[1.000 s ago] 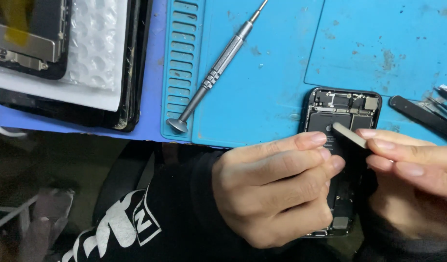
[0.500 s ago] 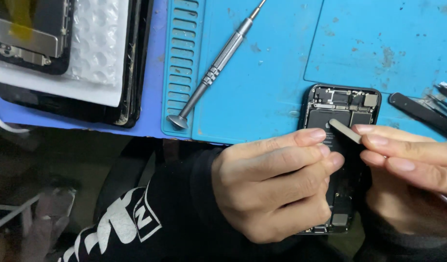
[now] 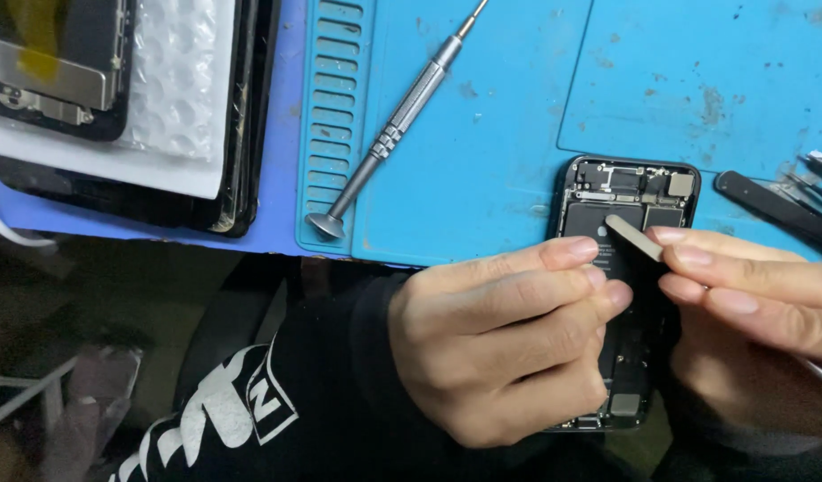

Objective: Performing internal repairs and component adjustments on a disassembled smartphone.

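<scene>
While the right hand point(image 3: 750, 303) pinches a flat grey pry tool point(image 3: 634, 237) at its rear end, the blade angles up-left onto the opened phone point(image 3: 630, 192). The left hand point(image 3: 500, 344) clasps the phone's left flank; its long axis runs across the tabletop's near edge. A screwdriver point(image 3: 402, 112) lies diagonally on the blue mat point(image 3: 518, 134), tweezers point(image 3: 777, 210) rightward, a bubble-wrap pack point(image 3: 174, 89) far left.

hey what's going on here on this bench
A person is working on an opened phone lying at the edge of a blue repair mat. The left hand steadies its side while the right hand presses a flat pry tool into its interior. A screwdriver lies unused on the mat.
</scene>
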